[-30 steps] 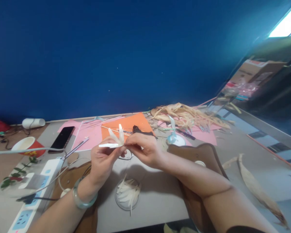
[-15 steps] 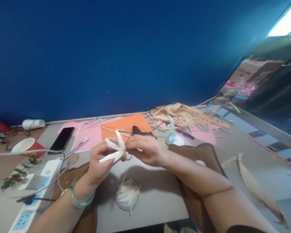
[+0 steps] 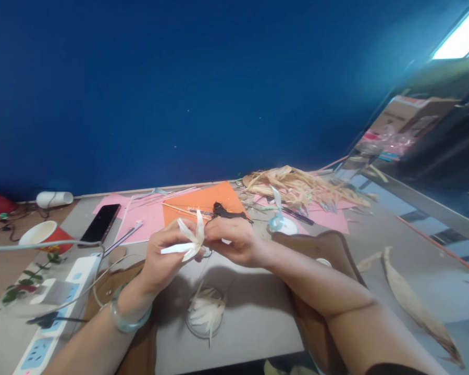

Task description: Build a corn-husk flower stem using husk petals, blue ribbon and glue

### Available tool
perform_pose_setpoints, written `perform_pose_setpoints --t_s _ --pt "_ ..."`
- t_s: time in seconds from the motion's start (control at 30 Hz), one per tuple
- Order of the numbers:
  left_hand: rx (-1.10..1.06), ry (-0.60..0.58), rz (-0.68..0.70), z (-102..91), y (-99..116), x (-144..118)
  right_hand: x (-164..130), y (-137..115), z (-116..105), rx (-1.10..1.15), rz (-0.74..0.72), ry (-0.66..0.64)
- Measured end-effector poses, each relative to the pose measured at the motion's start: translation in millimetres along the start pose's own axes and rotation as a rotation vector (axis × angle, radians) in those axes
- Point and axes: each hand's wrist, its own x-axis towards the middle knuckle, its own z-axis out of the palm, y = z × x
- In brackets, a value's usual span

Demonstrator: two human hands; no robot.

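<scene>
Between my hands is a pale flower of narrow, pointed husk petals [image 3: 195, 244], its petals spread toward the left. My left hand [image 3: 164, 255] is closed around it from behind, fingers bent near its base. My right hand [image 3: 234, 240] pinches at the flower's base from the right; the exact point of grip is hidden by the fingers. Below the hands stands a small round dish [image 3: 203, 333] holding cut pale petal strips [image 3: 208, 310]. Just beyond the right hand, a dark-handled tool [image 3: 229, 212] lies on an orange sheet [image 3: 214, 195].
A heap of dried corn husks [image 3: 297, 185] lies at the back right. On the left are a phone [image 3: 101, 224], a paper cup [image 3: 42, 235], and a power strip [image 3: 62, 317] with cables. One long dry husk [image 3: 410, 299] rests at the right. A blue wall [image 3: 203, 94] rises behind.
The flower has turned slightly, its petals now pointing a little differently, and it has shifted slightly right. My left hand has moved slightly with it; the right hand stays nearly in place.
</scene>
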Motion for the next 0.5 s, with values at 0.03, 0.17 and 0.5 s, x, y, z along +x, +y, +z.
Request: perform_pose_setpoints --t_s 0.03,0.17,0.5 --pt "0.019 -0.009 0.003 -0.4 2 0 0 0 -1 0.004 0.004 -0.007" --pt "0.061 -0.009 0.039 0.4 5 0 0 -1 -3 0.012 0.033 -0.062" --pt "0.230 0.095 0.296 -2.5 -9 -12 4 -11 -3 -0.068 -0.029 0.117"
